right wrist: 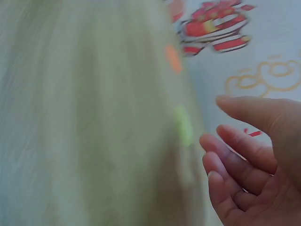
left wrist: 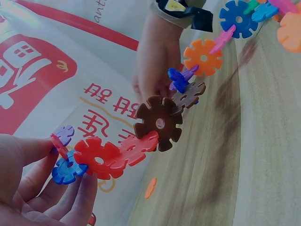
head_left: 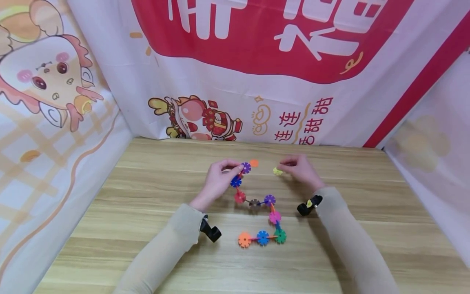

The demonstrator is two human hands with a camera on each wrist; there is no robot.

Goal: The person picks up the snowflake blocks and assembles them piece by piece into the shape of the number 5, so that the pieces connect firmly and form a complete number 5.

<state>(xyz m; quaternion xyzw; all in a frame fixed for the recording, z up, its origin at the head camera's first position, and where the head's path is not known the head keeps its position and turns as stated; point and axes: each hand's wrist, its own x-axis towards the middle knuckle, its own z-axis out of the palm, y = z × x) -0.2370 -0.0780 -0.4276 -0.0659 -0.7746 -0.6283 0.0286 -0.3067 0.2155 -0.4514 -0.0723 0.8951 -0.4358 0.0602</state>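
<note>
My left hand (head_left: 219, 178) pinches one end of a chain of notched plastic flower discs (head_left: 240, 197), by the purple disc (head_left: 246, 168) there. In the left wrist view, thumb and fingers close around that end, beside a blue disc (left wrist: 69, 168); red discs (left wrist: 98, 158) and a brown disc (left wrist: 159, 123) follow. The chain zigzags toward me to an orange disc (head_left: 244, 239). My right hand (head_left: 302, 170) is over a loose yellow-green disc (head_left: 277, 171). In the right wrist view its fingers are loosely bent, apart from the blurred yellow-green disc (right wrist: 184, 126), holding nothing.
A loose orange disc (head_left: 254, 163) lies on the wooden table (head_left: 165, 253), just beyond the purple end of the chain. Printed cloth (head_left: 235, 81) hangs along the back edge, and more covers both sides. Each wrist wears a black strap with a camera (head_left: 210, 230).
</note>
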